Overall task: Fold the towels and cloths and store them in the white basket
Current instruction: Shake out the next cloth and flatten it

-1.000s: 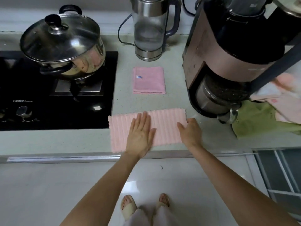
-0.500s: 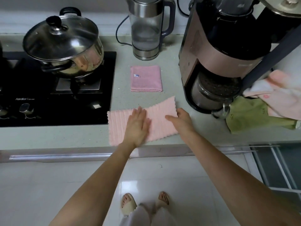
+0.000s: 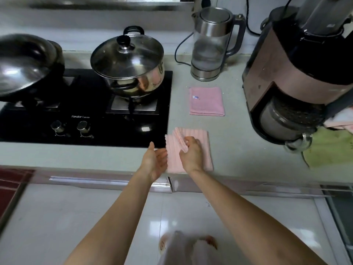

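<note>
Right hand (image 3: 191, 154) is on the ribbed pink cloth (image 3: 198, 150), its fingers (image 3: 186, 140) curled and clamped on a bunched fold of the fabric, lifting that edge off the counter (image 3: 236, 150). The cloth lies doubled over near the counter's front edge, under and to the right of those fingers.

Left hand (image 3: 155, 161) sits just left of the cloth, palm turned up and inward, thumb raised, fingers (image 3: 162, 153) relaxed and slightly apart, their tips at the cloth's left edge; whether they touch it is hard to tell, as the hand is blurred.

Beyond the right fingers, further back on the counter, lies a folded pink towel (image 3: 206, 101), square and flat, with a small label near its left corner, well apart from both hands. Behind that stands a glass electric kettle (image 3: 212, 44).

To the left of the left fingers is the black hob (image 3: 91, 119), carrying a lidded steel pot (image 3: 129, 62) and a steel wok (image 3: 24, 64).

Far right of the right fingers is a large rose-coloured appliance (image 3: 298, 77), with a green cloth (image 3: 330, 148) on the counter at its foot and more pink fabric (image 3: 342, 121) above that.
</note>
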